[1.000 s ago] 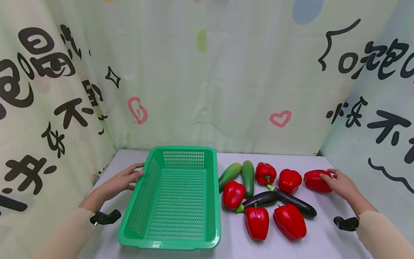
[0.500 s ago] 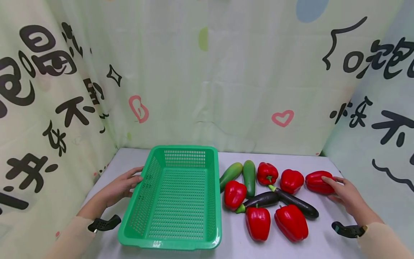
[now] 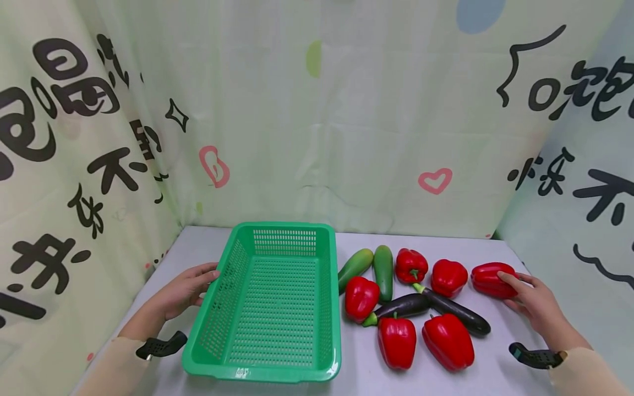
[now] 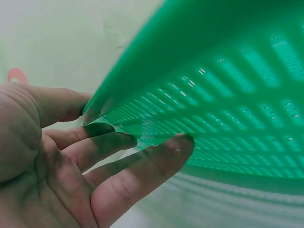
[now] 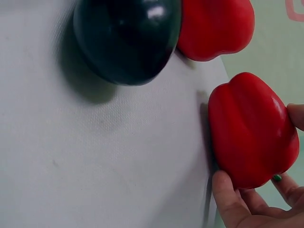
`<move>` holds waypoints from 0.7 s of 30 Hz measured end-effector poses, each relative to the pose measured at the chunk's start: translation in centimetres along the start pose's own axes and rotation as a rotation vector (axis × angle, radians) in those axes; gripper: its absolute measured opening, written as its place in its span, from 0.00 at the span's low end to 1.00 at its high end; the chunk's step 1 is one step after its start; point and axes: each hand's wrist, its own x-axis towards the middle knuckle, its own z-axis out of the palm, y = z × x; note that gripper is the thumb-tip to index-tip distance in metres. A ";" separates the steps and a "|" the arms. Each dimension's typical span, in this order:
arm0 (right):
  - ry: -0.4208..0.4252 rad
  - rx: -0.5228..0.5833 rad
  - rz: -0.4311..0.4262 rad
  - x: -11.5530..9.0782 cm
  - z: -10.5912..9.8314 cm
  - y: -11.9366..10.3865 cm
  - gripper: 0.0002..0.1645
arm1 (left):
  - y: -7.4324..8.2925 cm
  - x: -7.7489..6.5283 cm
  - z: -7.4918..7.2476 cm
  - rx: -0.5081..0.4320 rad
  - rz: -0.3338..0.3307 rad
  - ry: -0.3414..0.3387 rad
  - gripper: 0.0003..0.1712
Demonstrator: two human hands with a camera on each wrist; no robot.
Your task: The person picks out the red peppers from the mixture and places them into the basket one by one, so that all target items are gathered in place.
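At the left side of a green plastic basket (image 3: 277, 308), my left hand (image 3: 180, 291) rests its fingertips against the rim and outer wall. In the left wrist view its loosely extended fingers (image 4: 142, 175) lie along the slotted wall (image 4: 237, 114), the thumb at the rim. My right hand (image 3: 537, 305) holds the right end of a red bell pepper (image 3: 490, 279) lying on the table. The right wrist view shows that bell pepper (image 5: 251, 133) between the thumb on one side and the fingers on the other.
Between basket and right hand lie several more red bell peppers (image 3: 448, 342), two dark eggplants (image 3: 458, 311) and two green cucumber-like vegetables (image 3: 383, 272). The white table (image 3: 366, 363) is bordered by printed curtains (image 3: 371, 137) at the back and both sides.
My right hand has shifted slightly down and right, its fingers now lower around the pepper's end. The left hand stays at the basket's side. The head view has shifted a little.
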 end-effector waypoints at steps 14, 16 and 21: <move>-0.002 0.025 -0.007 -1.3 -0.1 -1.2 0.63 | 0.7 0.2 0.1 -0.001 -0.035 0.009 0.39; -0.007 0.021 -0.015 -1.5 -0.1 -1.4 0.62 | 0.6 0.2 0.1 -0.006 -0.039 0.008 0.39; -0.036 -0.010 -0.058 -1.8 -0.3 -1.8 0.63 | 0.6 0.1 0.1 -0.008 -0.052 0.023 0.38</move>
